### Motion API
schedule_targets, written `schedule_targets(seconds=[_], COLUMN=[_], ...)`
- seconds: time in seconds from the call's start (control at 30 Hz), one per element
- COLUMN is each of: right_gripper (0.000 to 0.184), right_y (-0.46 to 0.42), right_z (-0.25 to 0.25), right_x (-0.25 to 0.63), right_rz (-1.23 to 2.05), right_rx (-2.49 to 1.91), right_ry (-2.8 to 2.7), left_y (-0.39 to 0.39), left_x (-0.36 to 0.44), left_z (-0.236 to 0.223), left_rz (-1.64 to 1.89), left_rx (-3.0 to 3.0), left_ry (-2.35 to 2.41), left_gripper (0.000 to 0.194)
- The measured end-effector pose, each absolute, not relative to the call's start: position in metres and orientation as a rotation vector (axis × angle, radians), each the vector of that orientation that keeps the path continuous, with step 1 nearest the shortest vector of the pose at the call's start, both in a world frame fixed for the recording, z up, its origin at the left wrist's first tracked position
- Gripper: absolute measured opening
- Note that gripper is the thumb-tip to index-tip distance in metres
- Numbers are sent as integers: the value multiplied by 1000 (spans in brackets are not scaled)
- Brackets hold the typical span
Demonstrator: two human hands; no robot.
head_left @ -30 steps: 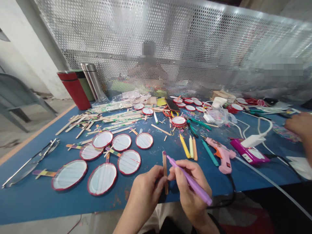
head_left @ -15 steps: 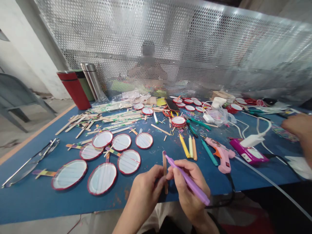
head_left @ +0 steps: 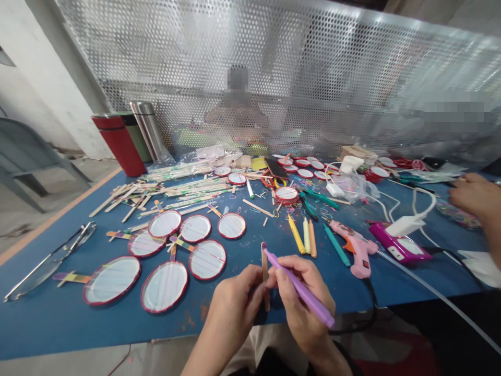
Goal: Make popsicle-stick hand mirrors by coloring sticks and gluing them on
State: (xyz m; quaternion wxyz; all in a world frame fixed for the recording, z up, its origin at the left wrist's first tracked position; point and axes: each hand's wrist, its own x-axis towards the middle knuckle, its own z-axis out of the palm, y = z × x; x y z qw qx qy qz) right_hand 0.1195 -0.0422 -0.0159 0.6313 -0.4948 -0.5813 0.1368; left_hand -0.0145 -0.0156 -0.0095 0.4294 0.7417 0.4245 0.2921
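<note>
Near the table's front edge my left hand [head_left: 238, 300] pinches a wooden craft stick [head_left: 264, 261], which stands almost upright in the picture. My right hand [head_left: 307, 300] is closed round a purple marker [head_left: 307, 292], its tip touching the stick's top end, where a small purple patch shows. Part of the stick is hidden behind my fingers. To the left lie several round white discs with red rims and colour-striped stick handles, the nearest being a disc [head_left: 164, 287]. Beyond my right hand rest a yellow marker [head_left: 296, 235], a pale one and an orange one [head_left: 312, 238].
A teal marker [head_left: 336, 245] and a pink glue gun [head_left: 354, 248] lie to the right, by a purple power strip [head_left: 399, 245] with cables. Loose craft sticks [head_left: 125, 198] and a red flask [head_left: 119, 146] stand back left. Another person's hand [head_left: 475, 196] is at far right.
The purple marker and my right hand have shifted very slightly, with the tip still at the stick's top. The other person's hand at far right has moved a little left and up.
</note>
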Motion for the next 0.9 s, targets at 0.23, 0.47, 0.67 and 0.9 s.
schedule_targets(seconds=[0.23,0.47,0.67,0.9], right_gripper=[12,10,7,15], right_y=[-43,-42,-43,-40], right_z=[-16,-14,-11,-14], right_x=[119,118,117,118], right_rz=[303,294,282,297], right_rx=[-1140,-1146,-1186,-1096], right_ry=[-1322,-1286,-1237,-1300], left_y=[-16,-16,-16,-17], left_x=[-15,-14,-16,-16], left_z=[-10,-10,-11,-11], left_rz=[706,698,710,698], left_rx=[1851,1819,1836,1833], left_ry=[1070,1065,1062,1049], left_gripper=[16,17,18,17])
